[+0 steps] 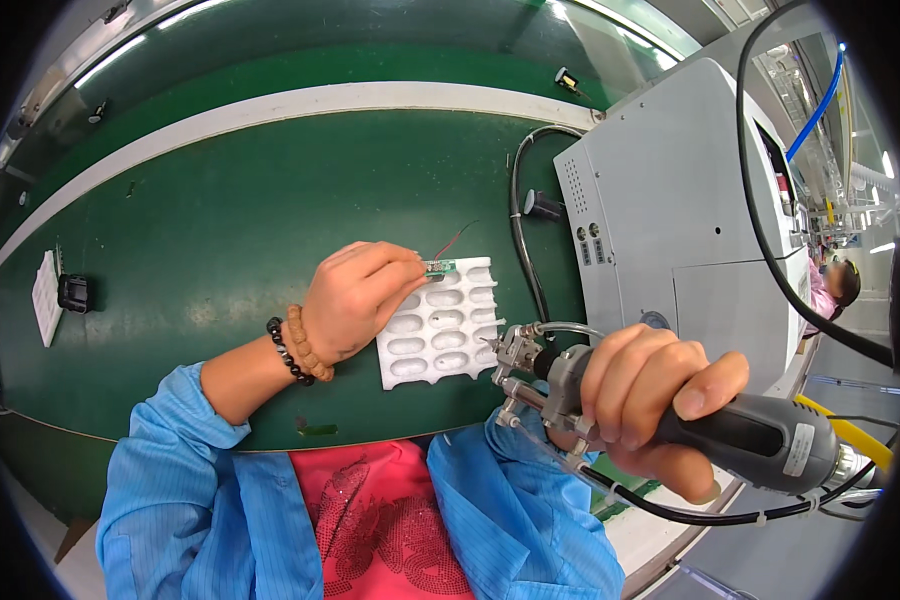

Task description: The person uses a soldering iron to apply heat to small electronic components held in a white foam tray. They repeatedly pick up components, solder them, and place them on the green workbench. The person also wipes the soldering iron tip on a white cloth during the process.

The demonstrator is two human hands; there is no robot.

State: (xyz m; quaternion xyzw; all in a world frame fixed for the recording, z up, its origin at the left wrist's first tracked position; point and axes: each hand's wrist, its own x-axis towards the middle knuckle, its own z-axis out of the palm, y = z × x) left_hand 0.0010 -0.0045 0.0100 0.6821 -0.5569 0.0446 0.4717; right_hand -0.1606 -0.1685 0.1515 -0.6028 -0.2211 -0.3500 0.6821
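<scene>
My left hand (355,298) pinches a small green circuit board (440,267) at the far edge of a white tray (418,378) with rows of oval pockets. A thin red wire (454,243) trails from the board toward the back. On the right, my right hand (655,400) is wrapped round a grey-and-black hand-held power tool (735,440). Its metal head (515,352), with fittings and thin tubes, points left and reaches the tray's right side. Whether the head touches the tray, I cannot tell. The fingers of my left hand cover part of the board.
A large grey machine (670,190) stands at the right, with a black cable (518,230) curving beside it. A black cylinder (543,206) lies against its side. Far left are a white panel (46,300) and a small black holder (74,293). A person in pink (825,290) is beyond the machine.
</scene>
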